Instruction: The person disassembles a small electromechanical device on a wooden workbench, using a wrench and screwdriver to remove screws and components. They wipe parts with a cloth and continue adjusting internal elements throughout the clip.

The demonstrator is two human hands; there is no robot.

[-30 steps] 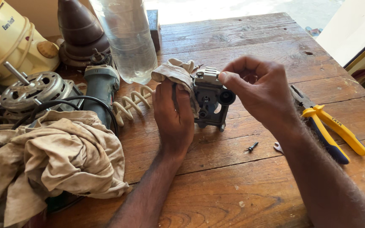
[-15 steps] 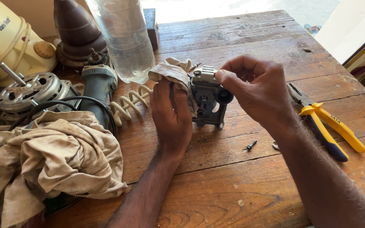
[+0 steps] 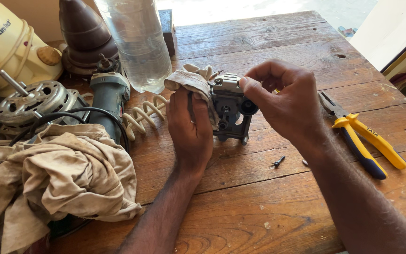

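Note:
My left hand [image 3: 190,123] grips a small grey metal gear housing [image 3: 231,109] through a dirty beige rag [image 3: 191,80] and holds it upright on the wooden table [image 3: 259,197]. My right hand [image 3: 287,101] is closed over the housing's top right corner, thumb and fingertips pinching at its upper edge. What the fingertips hold there is hidden. A small dark screw [image 3: 278,162] lies on the table just below my right wrist.
Yellow-and-blue pliers [image 3: 360,136] lie to the right. A clear plastic bottle [image 3: 139,42], a green angle grinder [image 3: 109,101] with coiled cord [image 3: 142,115], a bare motor [image 3: 31,101], a cream appliance [image 3: 10,42], a brown cone-shaped part [image 3: 83,37] and a heap of cloth [image 3: 57,178] crowd the left side.
Both hands keep their hold on the housing. My right fingers have shifted slightly along its top edge; nothing else has moved.

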